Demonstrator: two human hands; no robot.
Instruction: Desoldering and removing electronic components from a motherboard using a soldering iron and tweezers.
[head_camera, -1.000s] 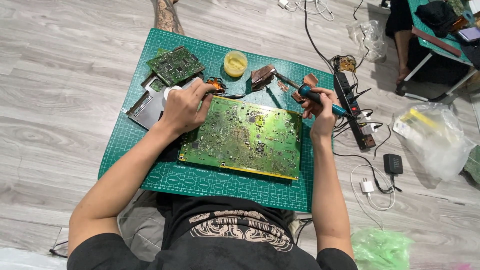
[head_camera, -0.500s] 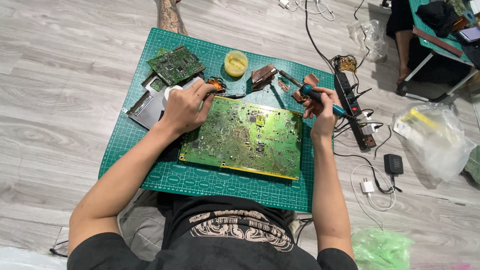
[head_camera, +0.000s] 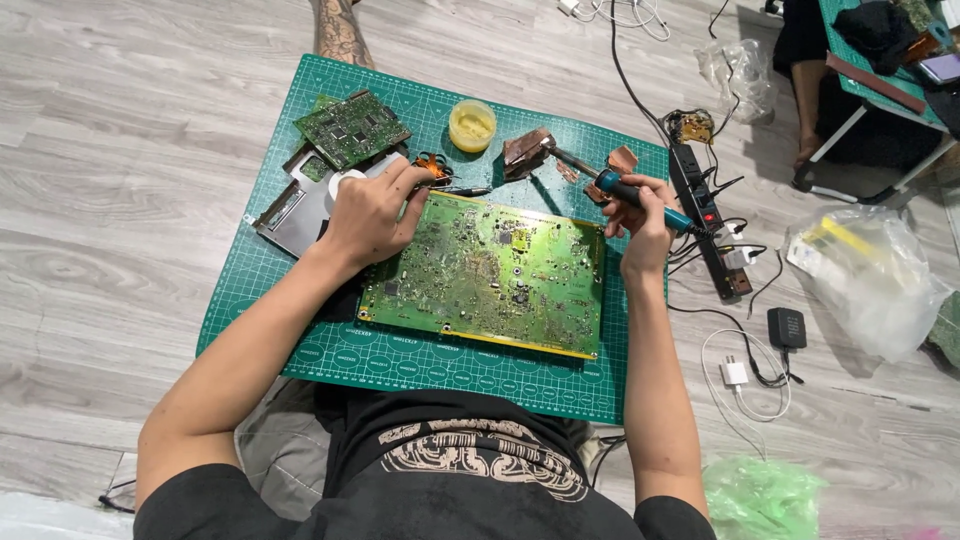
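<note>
Green board: large circuit board (head_camera: 487, 272) lies flat on the cutting mat (head_camera: 300, 260), just in front of the person, densely studded with small solder points and dark chips; thin, rigid, rectangular, with a yellowish rim along the near edge.
Left hand: left hand (head_camera: 372, 212) rests on the board's far left corner, fingers curled down over the edge; whether it pinches anything small there I cannot tell.
Right hand: right hand (head_camera: 640, 212) is closed around the blue handle of the soldering iron (head_camera: 610, 183), held like a pen, its metal tip pointing away from the board toward the copper scraps (head_camera: 528, 152).
Risk, heat: the tip hangs near bare fingers and the mat; a slip of the wrist could burn skin or scorch the soft vinyl.
Risk, cord: the iron's cable runs to the power strip (head_camera: 708, 214) among loose wires; a snag could tug the tool off line.
Risk, board: held at one corner only, the smooth board could pivot on the mat under pressure.
Mat: matt green, gridded with pale lines, slightly flexible, laid on grey wood-look flooring.
Yellow tub: small round pot (head_camera: 472, 124), open, waxy contents.
Small board: second circuit board (head_camera: 351, 128) lies tilted over a grey metal plate (head_camera: 295, 212).
Plastic bag: clear, crinkled bag (head_camera: 868, 282), well apart to the right.
</note>
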